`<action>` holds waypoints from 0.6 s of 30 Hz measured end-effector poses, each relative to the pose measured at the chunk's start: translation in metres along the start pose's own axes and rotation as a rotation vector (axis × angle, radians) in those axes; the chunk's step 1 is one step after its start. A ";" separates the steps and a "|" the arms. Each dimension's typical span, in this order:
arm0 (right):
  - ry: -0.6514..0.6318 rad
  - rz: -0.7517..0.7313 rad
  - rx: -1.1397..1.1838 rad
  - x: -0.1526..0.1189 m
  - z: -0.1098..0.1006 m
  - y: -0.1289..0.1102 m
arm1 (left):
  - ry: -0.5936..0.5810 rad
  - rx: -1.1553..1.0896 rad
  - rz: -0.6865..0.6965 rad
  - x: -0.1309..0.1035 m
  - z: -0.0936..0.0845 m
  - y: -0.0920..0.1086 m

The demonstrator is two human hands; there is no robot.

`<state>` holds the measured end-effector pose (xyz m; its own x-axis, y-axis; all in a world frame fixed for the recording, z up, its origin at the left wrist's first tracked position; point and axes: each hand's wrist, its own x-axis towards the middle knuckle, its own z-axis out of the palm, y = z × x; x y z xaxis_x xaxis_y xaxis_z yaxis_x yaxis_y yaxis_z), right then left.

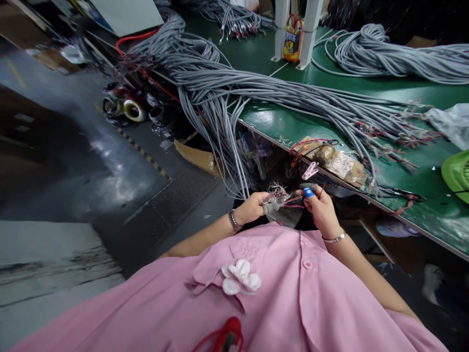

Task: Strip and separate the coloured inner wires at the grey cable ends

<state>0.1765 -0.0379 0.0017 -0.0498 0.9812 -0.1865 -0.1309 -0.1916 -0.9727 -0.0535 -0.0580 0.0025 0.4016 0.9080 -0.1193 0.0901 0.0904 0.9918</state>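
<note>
My left hand is closed around the end of a grey cable, just above my lap. Frayed shielding and thin coloured wires fan out of that end towards the right. My right hand pinches at the wires' far side, with blue tape wrapped on a fingertip. Whether one wire or more sits between those fingers is too small to tell. A pink clip is at the bench edge just beyond my right hand.
Long bundles of grey cable lie across the green bench and hang over its edge. A taped cardboard block, pliers and a lime-green object rest along the right side. Wire spools stand on the floor at left.
</note>
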 end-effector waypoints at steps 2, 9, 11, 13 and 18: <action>0.095 -0.109 -0.130 -0.008 -0.008 0.000 | 0.026 -0.024 0.020 0.000 0.000 0.001; -0.229 -0.446 -0.795 -0.038 -0.013 -0.032 | 0.090 -0.009 -0.018 0.002 0.001 0.006; -0.278 -0.499 -1.055 -0.043 -0.008 -0.042 | 0.110 0.014 -0.028 0.002 0.002 0.009; -0.222 -0.560 -1.243 -0.046 -0.001 -0.050 | 0.123 0.028 -0.032 0.002 0.002 0.013; -0.057 -0.674 -1.425 -0.043 0.012 -0.051 | 0.118 0.017 -0.044 0.000 0.003 0.018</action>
<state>0.1738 -0.0706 0.0613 -0.4093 0.8651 0.2901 0.8569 0.4736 -0.2034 -0.0488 -0.0577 0.0197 0.2868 0.9453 -0.1556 0.1208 0.1255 0.9847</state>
